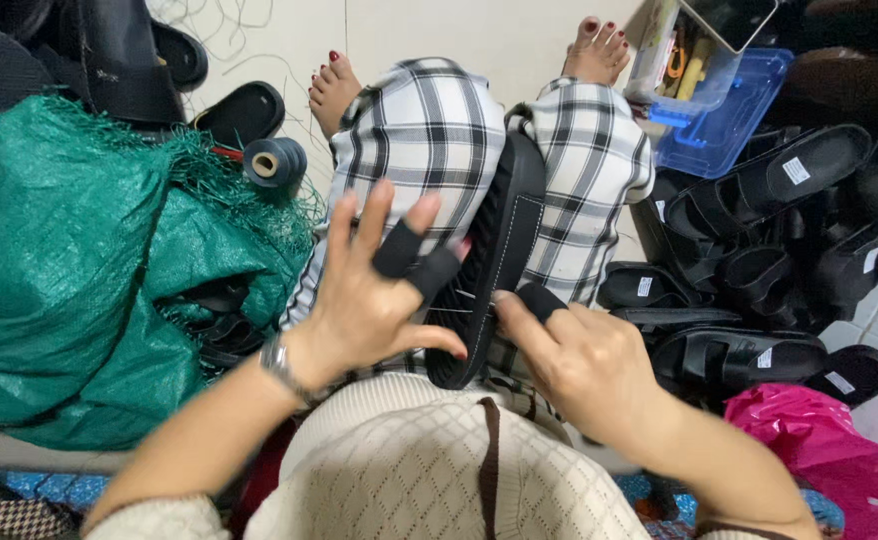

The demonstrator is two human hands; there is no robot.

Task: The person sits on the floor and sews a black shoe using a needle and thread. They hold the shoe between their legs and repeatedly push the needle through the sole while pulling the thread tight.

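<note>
We are holding a black sandal (pixel 499 250) on edge between our knees, sole rim with white stitching facing up. Our left hand (pixel 374 295) is spreading wide open, fingers splayed, thumb touching the sole. Our right hand (pixel 584 365) is pinching the sole's near edge. A pile of black sandals (pixel 759 250) is lying just beside us at right.

One head-worn view looks steeply down, close over the lap (pixel 459 150); edges seem slightly stretched.
</note>
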